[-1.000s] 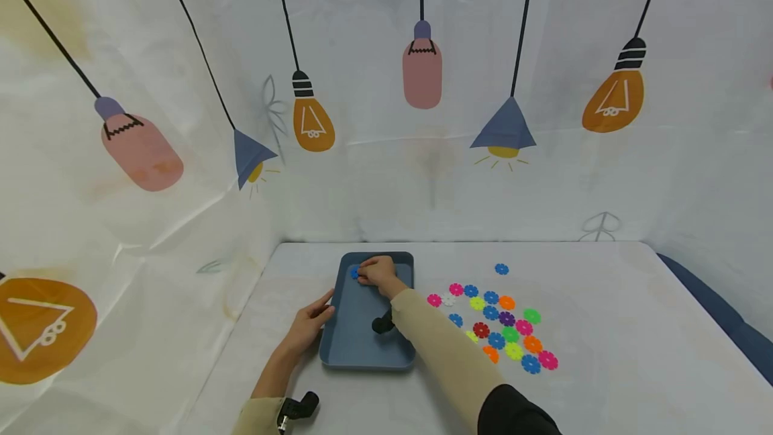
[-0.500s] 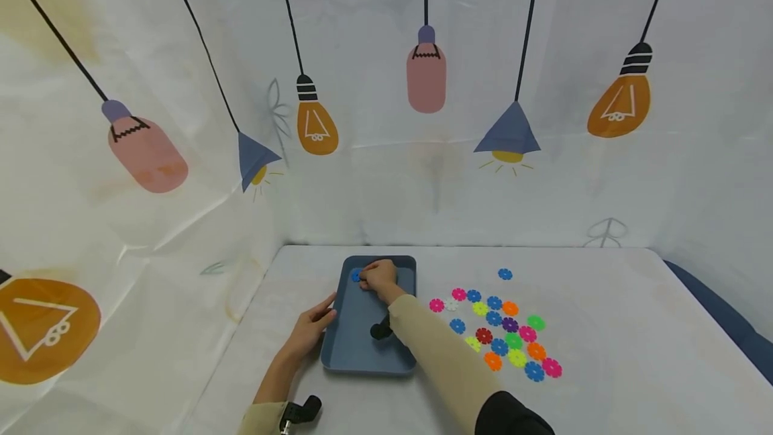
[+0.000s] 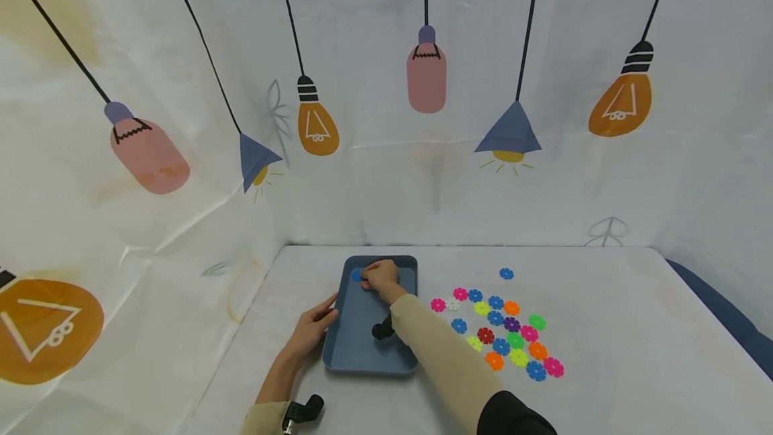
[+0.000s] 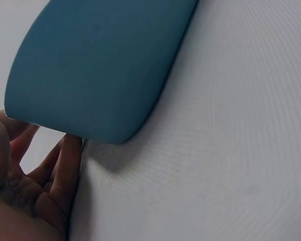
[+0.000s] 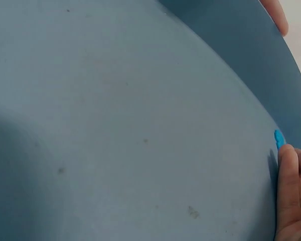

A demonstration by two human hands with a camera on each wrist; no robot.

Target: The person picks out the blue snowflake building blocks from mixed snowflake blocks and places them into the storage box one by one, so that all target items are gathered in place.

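In the head view, a blue-grey rectangular tray [image 3: 362, 348] lies on the white table. My right hand [image 3: 382, 276] reaches into its far left part, thumb and fingertips pinching a blue flower-shaped disc [image 3: 356, 275]. From the right wrist, that disc [image 5: 278, 139] stands edge-up close to the tray wall, its lower part hidden by the fingers. My left hand [image 3: 311, 327] rests at the tray's left side, fingers fairly straight and touching the rim. The left wrist view has its thumb and fingers [image 4: 67, 165] at the tray's outer wall.
Several loose flower-shaped discs in mixed colours lie right of the tray, among them a purple one [image 3: 511, 324] and a dark red one [image 3: 486, 335]. A lone blue disc [image 3: 506, 274] sits farther back. Behind the table hangs a white sheet [image 3: 386, 186] printed with lamps.
The head view has shifted slightly. Both hands keep nearly the same place, the right still pinching the blue disc in the tray's far left part.
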